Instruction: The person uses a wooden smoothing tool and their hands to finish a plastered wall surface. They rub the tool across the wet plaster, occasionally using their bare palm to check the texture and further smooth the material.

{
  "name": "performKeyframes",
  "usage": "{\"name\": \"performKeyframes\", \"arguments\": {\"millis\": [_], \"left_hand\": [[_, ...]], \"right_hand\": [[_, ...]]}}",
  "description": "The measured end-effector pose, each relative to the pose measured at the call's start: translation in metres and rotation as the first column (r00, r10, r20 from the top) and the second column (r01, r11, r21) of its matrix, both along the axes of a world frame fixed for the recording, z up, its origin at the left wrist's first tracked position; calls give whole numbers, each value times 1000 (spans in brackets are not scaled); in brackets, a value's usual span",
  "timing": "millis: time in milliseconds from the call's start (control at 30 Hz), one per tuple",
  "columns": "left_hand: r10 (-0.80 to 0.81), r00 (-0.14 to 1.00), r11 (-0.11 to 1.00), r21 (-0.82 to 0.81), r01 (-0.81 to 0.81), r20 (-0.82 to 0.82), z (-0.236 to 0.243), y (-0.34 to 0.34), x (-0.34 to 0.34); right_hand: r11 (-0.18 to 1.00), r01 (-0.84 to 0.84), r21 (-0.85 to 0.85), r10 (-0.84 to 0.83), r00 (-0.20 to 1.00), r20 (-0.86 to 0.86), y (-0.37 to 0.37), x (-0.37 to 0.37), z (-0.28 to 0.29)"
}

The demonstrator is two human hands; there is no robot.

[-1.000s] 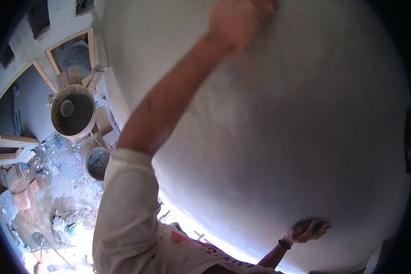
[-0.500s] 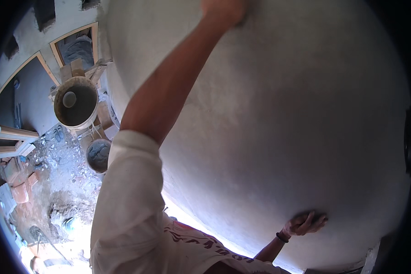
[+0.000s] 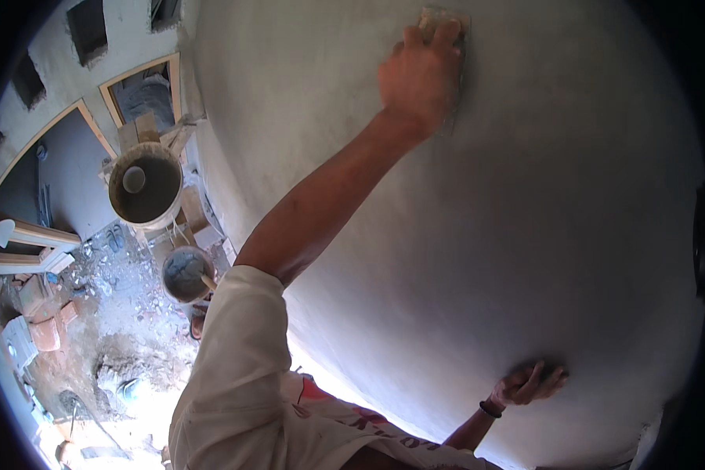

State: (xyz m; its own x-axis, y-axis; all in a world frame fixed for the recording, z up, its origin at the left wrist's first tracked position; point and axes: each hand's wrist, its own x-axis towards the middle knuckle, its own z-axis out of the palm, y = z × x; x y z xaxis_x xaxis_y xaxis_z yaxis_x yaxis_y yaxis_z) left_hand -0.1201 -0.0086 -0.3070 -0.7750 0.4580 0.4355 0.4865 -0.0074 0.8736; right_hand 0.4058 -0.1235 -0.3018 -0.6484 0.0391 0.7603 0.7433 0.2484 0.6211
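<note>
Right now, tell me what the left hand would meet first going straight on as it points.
Gripping a flat tool, the left hand seems to have a free way along the wall to the picture's top edge; depth is hard to judge.

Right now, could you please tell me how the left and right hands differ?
The left hand grips a flat tool; none is discernible in the right hand. The left is high in view, the right low. The right wears a dark wristband; the left shows none. Both are ungloved, at the grey wall.

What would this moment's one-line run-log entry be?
left grip: holds flat tool at wall | right grip: at wall, hold unclear | picture left: big bucket, small bucket
</note>
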Motion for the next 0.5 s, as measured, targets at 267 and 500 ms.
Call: {"name": "performKeyframes", "arguments": {"millis": [267, 500], "left_hand": [[89, 987, 996, 20, -92, 131, -79, 25, -48], [-64, 979, 995, -86, 48, -191, -14, 17, -34]], "right_hand": [[1000, -4, -7, 4, 1000, -11, 9, 6, -9], [1000, -19, -6, 19, 1000, 2, 1, 1, -4]]}}
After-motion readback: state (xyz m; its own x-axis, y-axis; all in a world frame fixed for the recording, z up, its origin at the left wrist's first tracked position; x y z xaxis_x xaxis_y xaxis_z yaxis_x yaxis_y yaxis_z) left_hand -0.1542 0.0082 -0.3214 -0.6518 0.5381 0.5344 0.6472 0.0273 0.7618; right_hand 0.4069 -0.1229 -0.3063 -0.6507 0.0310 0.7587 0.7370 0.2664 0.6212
